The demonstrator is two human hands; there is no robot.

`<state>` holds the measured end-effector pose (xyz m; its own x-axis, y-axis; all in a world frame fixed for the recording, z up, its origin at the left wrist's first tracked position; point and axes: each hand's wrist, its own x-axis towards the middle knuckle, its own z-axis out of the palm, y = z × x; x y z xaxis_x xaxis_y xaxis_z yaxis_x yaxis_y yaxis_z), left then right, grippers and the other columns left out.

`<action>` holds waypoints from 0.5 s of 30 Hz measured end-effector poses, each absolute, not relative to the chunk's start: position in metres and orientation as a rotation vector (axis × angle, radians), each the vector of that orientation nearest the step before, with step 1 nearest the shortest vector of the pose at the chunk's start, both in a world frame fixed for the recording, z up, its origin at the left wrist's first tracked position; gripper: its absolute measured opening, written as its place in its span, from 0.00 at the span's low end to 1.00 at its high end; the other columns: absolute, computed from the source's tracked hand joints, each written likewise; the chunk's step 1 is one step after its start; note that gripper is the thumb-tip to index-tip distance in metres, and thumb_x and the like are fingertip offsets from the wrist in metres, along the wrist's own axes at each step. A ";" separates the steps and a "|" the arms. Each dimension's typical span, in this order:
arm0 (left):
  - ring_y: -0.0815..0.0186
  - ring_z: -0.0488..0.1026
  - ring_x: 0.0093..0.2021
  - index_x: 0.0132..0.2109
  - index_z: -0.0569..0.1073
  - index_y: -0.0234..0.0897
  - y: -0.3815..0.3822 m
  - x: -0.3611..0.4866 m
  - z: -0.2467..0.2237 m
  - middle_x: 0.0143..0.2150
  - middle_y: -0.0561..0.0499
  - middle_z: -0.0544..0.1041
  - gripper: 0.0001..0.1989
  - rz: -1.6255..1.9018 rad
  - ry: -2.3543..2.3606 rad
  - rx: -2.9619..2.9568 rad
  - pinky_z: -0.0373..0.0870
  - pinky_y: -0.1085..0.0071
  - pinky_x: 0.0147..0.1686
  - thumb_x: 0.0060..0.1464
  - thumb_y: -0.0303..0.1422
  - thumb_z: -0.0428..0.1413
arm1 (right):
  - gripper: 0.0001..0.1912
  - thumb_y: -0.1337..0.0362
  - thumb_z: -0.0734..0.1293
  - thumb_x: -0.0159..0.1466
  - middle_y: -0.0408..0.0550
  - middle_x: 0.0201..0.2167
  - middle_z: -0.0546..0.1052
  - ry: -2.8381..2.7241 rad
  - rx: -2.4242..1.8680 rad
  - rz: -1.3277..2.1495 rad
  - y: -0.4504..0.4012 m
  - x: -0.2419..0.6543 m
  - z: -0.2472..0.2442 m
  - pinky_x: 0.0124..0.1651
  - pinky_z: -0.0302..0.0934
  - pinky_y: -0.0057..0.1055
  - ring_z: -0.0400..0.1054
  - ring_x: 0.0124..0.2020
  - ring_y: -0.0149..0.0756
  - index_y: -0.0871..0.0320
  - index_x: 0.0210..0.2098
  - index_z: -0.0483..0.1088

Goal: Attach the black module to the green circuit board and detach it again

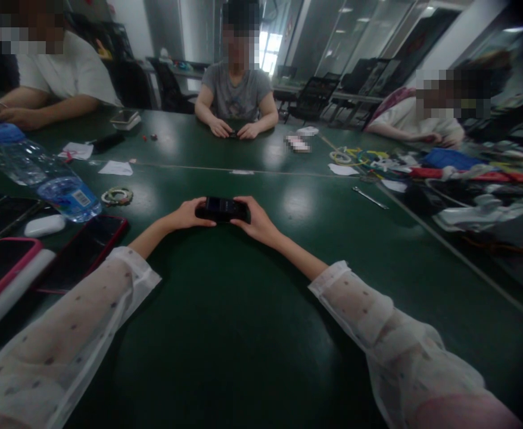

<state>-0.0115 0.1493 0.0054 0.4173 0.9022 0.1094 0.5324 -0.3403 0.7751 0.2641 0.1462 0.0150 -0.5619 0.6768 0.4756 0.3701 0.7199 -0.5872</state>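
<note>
A small black device with a dark screen is held level between my two hands, at or just above the green table. My left hand grips its left end, fingers behind and thumb along the near side. On the opposite end my right hand is closed in the same way. What kind of device it is I cannot make out. Sheer dotted sleeves cover both my forearms.
Left of my arm lie a clear water bottle, a red-edged phone, a pink-cased phone, a white case and bracelets. Tangled cables and a wrench-like tool are on the right. Several people sit around the table.
</note>
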 end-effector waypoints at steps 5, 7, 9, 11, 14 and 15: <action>0.53 0.73 0.57 0.59 0.69 0.37 0.152 -0.011 0.001 0.57 0.42 0.76 0.34 0.717 1.170 2.024 0.65 0.52 0.59 0.46 0.42 0.66 | 0.29 0.51 0.67 0.65 0.56 0.59 0.67 -2.072 -0.873 0.490 0.142 0.264 0.015 0.65 0.58 0.51 0.63 0.61 0.50 0.52 0.61 0.57; 0.54 0.73 0.57 0.58 0.70 0.38 0.151 -0.011 0.002 0.56 0.43 0.76 0.32 0.713 1.159 2.032 0.65 0.52 0.59 0.47 0.42 0.66 | 0.29 0.50 0.66 0.66 0.56 0.60 0.65 -1.981 -0.906 0.454 0.141 0.265 0.016 0.66 0.57 0.50 0.62 0.62 0.49 0.51 0.62 0.55; 0.54 0.73 0.57 0.58 0.70 0.38 0.150 -0.011 0.004 0.57 0.43 0.76 0.32 0.711 1.169 2.033 0.65 0.53 0.59 0.47 0.42 0.66 | 0.29 0.50 0.65 0.66 0.56 0.60 0.64 -1.900 -0.937 0.422 0.141 0.266 0.016 0.66 0.57 0.50 0.61 0.62 0.49 0.51 0.63 0.54; 0.54 0.73 0.57 0.58 0.70 0.38 0.149 -0.011 0.006 0.57 0.43 0.76 0.32 0.703 1.168 2.038 0.65 0.53 0.59 0.47 0.41 0.66 | 0.29 0.51 0.65 0.67 0.57 0.60 0.64 -1.830 -0.988 0.404 0.144 0.267 0.015 0.67 0.56 0.51 0.60 0.62 0.49 0.51 0.63 0.53; 0.54 0.73 0.57 0.56 0.71 0.39 0.149 -0.012 0.008 0.56 0.44 0.76 0.30 0.693 1.154 2.048 0.65 0.53 0.59 0.46 0.41 0.66 | 0.29 0.54 0.65 0.66 0.58 0.59 0.63 -1.737 -1.099 0.397 0.155 0.270 0.008 0.66 0.56 0.53 0.60 0.62 0.50 0.53 0.62 0.53; 0.54 0.73 0.57 0.55 0.71 0.39 0.149 -0.012 0.008 0.56 0.44 0.76 0.29 0.695 1.153 2.048 0.64 0.53 0.59 0.47 0.41 0.66 | 0.29 0.55 0.65 0.65 0.59 0.59 0.63 -1.712 -1.133 0.400 0.159 0.272 0.005 0.66 0.56 0.53 0.60 0.61 0.50 0.54 0.61 0.53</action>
<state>-0.0121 0.1488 0.0078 0.4653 0.8770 0.1200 0.5156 -0.3787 0.7686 0.2719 0.1593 0.0047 -0.0577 0.8300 0.5548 0.4980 0.5056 -0.7045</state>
